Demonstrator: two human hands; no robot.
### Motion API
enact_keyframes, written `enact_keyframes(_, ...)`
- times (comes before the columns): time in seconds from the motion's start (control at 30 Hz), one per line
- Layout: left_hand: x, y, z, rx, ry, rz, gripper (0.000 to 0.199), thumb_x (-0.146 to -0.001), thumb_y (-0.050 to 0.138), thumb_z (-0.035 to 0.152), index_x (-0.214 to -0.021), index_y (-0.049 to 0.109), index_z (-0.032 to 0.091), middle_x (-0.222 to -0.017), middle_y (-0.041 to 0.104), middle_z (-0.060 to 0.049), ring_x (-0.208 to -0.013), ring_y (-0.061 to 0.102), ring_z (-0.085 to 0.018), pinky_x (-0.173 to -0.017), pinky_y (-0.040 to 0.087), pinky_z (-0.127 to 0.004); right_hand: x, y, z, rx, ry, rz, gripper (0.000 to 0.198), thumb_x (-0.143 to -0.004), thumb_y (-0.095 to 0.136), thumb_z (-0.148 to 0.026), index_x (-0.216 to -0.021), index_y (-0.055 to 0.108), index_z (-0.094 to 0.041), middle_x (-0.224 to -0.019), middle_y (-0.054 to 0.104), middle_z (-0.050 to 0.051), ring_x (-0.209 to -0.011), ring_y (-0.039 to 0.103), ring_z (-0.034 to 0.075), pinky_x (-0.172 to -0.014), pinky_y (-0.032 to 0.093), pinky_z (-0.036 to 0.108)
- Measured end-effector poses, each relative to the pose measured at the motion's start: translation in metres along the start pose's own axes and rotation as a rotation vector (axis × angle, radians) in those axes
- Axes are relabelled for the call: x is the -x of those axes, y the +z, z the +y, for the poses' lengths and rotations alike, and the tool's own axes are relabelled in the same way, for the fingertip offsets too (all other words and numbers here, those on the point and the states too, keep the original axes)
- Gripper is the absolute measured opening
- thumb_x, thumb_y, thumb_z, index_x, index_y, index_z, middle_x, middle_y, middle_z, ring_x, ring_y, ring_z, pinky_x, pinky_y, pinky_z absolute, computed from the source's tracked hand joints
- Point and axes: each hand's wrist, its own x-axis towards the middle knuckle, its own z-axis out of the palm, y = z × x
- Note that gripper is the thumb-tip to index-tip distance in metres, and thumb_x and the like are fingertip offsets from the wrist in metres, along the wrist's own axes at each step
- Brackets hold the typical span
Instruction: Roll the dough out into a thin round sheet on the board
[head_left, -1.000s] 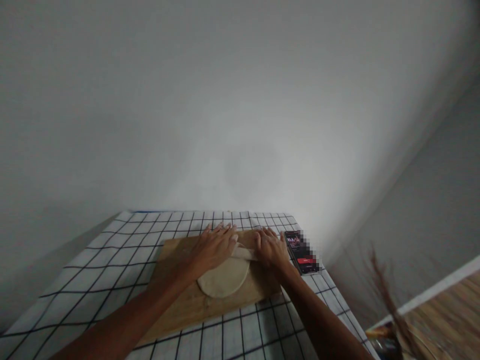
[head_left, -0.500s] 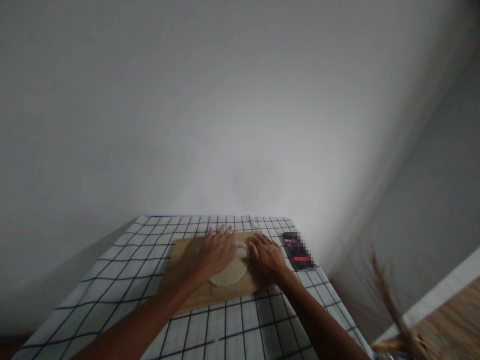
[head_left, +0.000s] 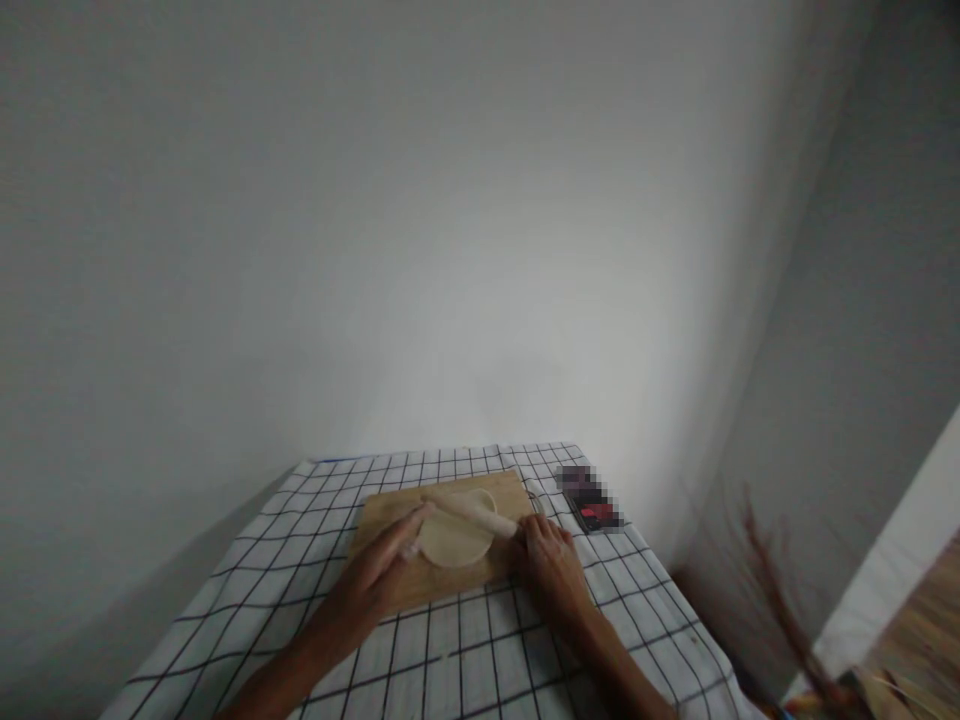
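Note:
A pale rolling pin lies slantwise across a flat round of dough on a wooden board. My right hand is closed around the pin's right end, its fingers curled at the board's right edge. At the dough's left edge is my left hand, palm turned inward and fingers stretched toward the pin's left end. Its thumb is apart from the fingers and close to the dough's rim; whether it touches the dough or the pin, I cannot tell.
The board rests on a black-and-white checked tablecloth. A phone, partly pixelated, lies to the board's right. Behind the table stands a pale wall. Dry reddish twigs rise beyond the table's right side.
Both hands have drawn back toward me from flat on top of the pin. The left has turned sideways at the dough's left edge; the pin now slants, its right end nearer. The view has shifted slightly.

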Motion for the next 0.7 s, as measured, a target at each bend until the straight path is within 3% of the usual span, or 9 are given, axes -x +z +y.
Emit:
enact_keyframes(0.07, -0.014, -0.009, -0.014, 0.102, -0.146, 0.049, 0.047, -0.104, 0.032, 0.036, -0.142, 0.056, 0.021, -0.145, 0.062, -0.007, -0.133, 0.059, -0.025, -0.111, 0.050, -0.044, -0.014, -0.003, 0.011, -0.109, 0.048, 0.085, 0.017, -0.102, 0.047, -0.026, -0.111, 0.060, -0.018, -0.107, 0.066, 0.009, -0.098, 0.064, 0.024, -0.087, 0.047, 0.037)
enact_keyframes(0.17, -0.049, -0.003, -0.020, 0.076, -0.163, 0.004, 0.043, -0.099, 0.037, 0.034, -0.127, 0.066, 0.019, -0.128, 0.073, -0.009, -0.121, 0.067, -0.026, -0.106, 0.053, -0.045, -0.044, -0.004, 0.018, -0.404, 0.034, 0.188, 0.025, -0.100, 0.048, -0.033, -0.117, 0.054, -0.016, -0.099, 0.063, 0.007, -0.088, 0.062, 0.022, -0.078, 0.047, 0.033)
enact_keyframes(0.23, -0.075, 0.013, -0.016, -0.011, -0.110, -0.039, 0.040, -0.096, 0.038, 0.028, -0.121, 0.068, 0.019, -0.126, 0.073, -0.009, -0.119, 0.067, -0.024, -0.105, 0.052, -0.040, -0.068, 0.001, 0.014, -0.582, 0.011, 0.164, 0.029, -0.097, 0.049, -0.032, -0.120, 0.051, -0.016, -0.086, 0.060, 0.002, -0.079, 0.060, 0.020, -0.071, 0.046, 0.030)
enact_keyframes(0.37, -0.107, 0.052, -0.005, -0.106, -0.083, -0.029, 0.038, -0.097, 0.042, 0.031, -0.119, 0.068, 0.015, -0.124, 0.071, -0.015, -0.119, 0.066, -0.027, -0.105, 0.050, -0.042, -0.104, 0.023, 0.001, -0.632, -0.008, 0.113, 0.026, -0.091, 0.052, -0.028, -0.115, 0.054, -0.019, -0.078, 0.057, -0.002, -0.071, 0.056, 0.017, -0.064, 0.044, 0.027)
enact_keyframes(0.5, -0.110, 0.071, -0.015, -0.182, -0.085, -0.002, 0.035, -0.098, 0.043, 0.035, -0.110, 0.071, 0.017, -0.113, 0.072, -0.015, -0.110, 0.067, -0.032, -0.097, 0.050, -0.050, -0.116, 0.042, 0.004, -0.636, -0.012, 0.111, 0.028, -0.090, 0.053, -0.026, -0.117, 0.056, -0.020, -0.084, 0.058, -0.002, -0.074, 0.057, 0.016, -0.066, 0.043, 0.025)
enact_keyframes(0.7, -0.102, 0.073, -0.035, -0.130, -0.053, -0.021, 0.025, -0.097, 0.051, 0.041, -0.101, 0.068, 0.024, -0.103, 0.070, -0.007, -0.101, 0.068, -0.024, -0.091, 0.054, -0.039, -0.113, 0.055, 0.015, -0.702, 0.047, 0.120, 0.027, -0.094, 0.052, -0.028, -0.120, 0.054, -0.024, -0.083, 0.056, -0.004, -0.072, 0.053, 0.015, -0.063, 0.041, 0.024)
